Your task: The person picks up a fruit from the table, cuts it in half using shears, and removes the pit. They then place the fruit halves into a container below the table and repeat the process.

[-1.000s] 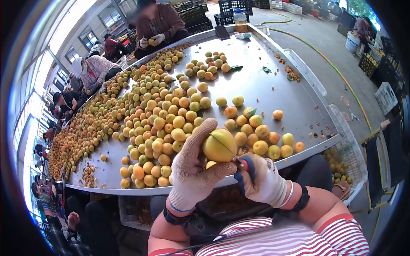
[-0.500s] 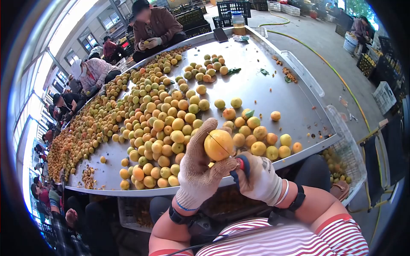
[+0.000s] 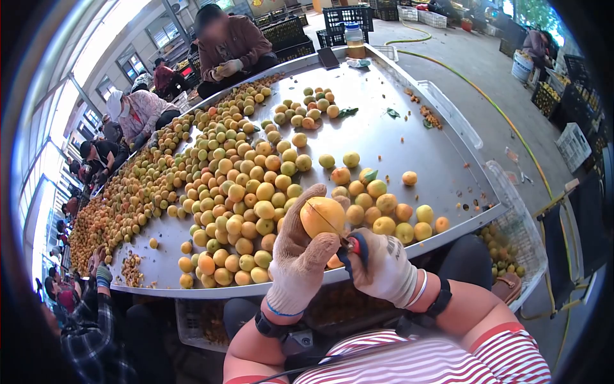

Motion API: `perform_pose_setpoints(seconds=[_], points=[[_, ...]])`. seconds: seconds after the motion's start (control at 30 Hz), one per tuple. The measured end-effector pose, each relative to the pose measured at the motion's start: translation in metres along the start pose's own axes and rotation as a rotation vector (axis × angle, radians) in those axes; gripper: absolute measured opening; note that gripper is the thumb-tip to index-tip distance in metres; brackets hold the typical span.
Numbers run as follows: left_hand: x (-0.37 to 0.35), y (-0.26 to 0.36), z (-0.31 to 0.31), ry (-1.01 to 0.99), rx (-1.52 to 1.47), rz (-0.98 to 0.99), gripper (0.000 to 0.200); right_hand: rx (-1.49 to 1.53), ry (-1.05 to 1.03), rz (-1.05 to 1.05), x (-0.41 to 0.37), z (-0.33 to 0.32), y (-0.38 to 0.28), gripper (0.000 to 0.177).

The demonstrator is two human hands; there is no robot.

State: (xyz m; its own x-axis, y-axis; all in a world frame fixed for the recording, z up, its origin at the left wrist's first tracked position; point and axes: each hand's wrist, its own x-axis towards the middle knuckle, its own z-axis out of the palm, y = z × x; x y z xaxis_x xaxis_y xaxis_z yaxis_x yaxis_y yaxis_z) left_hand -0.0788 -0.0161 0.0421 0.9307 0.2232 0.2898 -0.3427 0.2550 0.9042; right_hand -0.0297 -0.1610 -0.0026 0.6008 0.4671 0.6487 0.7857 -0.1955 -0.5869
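Observation:
My left hand (image 3: pixel 299 256), in a brown and white glove, holds a yellow-orange fruit (image 3: pixel 322 216) between thumb and fingers. A dark line runs across the fruit's skin. My right hand (image 3: pixel 384 265), also gloved, is closed around a small tool with a red and dark blue handle (image 3: pixel 355 248). The tool's tip meets the lower right side of the fruit. Both hands are above the near edge of a metal table (image 3: pixel 384 141). Many yellow, green and orange fruits (image 3: pixel 249 192) lie on it beyond my hands.
Crates with fruit (image 3: pixel 505 253) stand beside and below the table. A jar (image 3: pixel 354 40) and a dark phone (image 3: pixel 328 58) are at the far end. People (image 3: pixel 230 48) sit along the left side. A yellow-green hose (image 3: pixel 473 83) crosses the floor.
The fruit and both hands have shifted slightly left, and the fruit looks turned a little. At lower left, a person in a plaid sleeve has reached up to the table edge.

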Motion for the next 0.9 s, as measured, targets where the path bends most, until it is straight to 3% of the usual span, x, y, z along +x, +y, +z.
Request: perform_pose_setpoints(seconds=[0.07, 0.13, 0.17, 0.23, 0.37, 0.43, 0.57, 0.67, 0.77, 0.9], points=[[-0.001, -0.005, -0.006, -0.010, 0.022, 0.008, 0.065, -0.006, -0.006, 0.008, 0.001, 0.001, 0.002, 0.027], [-0.003, -0.011, -0.012, 0.019, -0.071, -0.156, 0.078, -0.034, 0.019, -0.082, 0.005, 0.004, 0.010, 0.029], [-0.004, -0.013, -0.015, 0.019, -0.071, -0.156, 0.078, -0.034, 0.020, -0.082, 0.007, 0.003, 0.009, 0.029], [-0.005, -0.015, -0.020, 0.091, -0.059, -0.367, 0.074, -0.086, 0.001, -0.075, 0.011, 0.000, 0.005, 0.030], [0.000, -0.010, -0.004, 0.095, -0.219, -0.221, 0.067, -0.076, 0.033, -0.092, 0.008, -0.002, 0.006, 0.026], [0.000, 0.003, 0.007, 0.143, 0.043, -0.141, 0.063, -0.074, -0.038, -0.029, 0.008, -0.004, 0.004, 0.023], [-0.001, -0.006, -0.008, 0.028, 0.009, -0.112, 0.063, -0.087, -0.004, -0.041, 0.008, -0.005, -0.002, 0.018], [-0.002, -0.007, -0.009, 0.067, -0.019, -0.068, 0.063, 0.017, -0.076, 0.049, 0.006, -0.002, -0.002, 0.015], [-0.002, -0.005, -0.009, 0.096, 0.088, -0.042, 0.062, 0.446, -0.205, 0.225, 0.006, 0.001, 0.003, 0.014], [-0.003, -0.003, -0.003, 0.067, 0.121, -0.015, 0.061, 0.141, -0.174, 0.108, 0.008, -0.009, 0.002, 0.014]])
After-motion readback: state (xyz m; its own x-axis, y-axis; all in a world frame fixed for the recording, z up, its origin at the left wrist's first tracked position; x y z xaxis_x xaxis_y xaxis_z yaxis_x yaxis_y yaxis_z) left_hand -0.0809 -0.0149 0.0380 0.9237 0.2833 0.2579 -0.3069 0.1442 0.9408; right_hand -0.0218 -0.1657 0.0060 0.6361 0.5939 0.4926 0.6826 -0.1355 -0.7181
